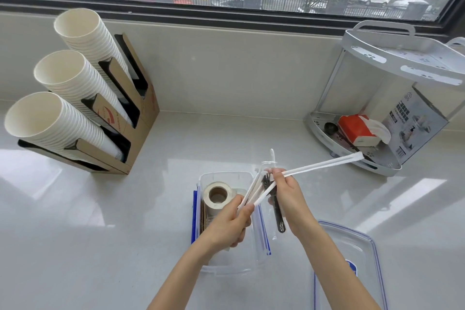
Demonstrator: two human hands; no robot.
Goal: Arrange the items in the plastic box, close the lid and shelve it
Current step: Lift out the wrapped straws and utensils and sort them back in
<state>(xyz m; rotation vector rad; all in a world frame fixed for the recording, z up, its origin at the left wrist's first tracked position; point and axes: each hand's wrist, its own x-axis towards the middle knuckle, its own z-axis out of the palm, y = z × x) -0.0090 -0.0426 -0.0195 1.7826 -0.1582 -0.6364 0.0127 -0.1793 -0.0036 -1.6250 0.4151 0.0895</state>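
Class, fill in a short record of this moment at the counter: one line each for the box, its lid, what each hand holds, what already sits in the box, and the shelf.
box: clear plastic box on the counter, open
lid: blue-edged lid flat on the counter, right of the box
left hand: left hand pinches paper-wrapped straws at their near ends
right hand: right hand grips the same straws and black utensils
in box: tape roll, upright
shelf: white two-tier rack, far right; tissue pack on lower tier
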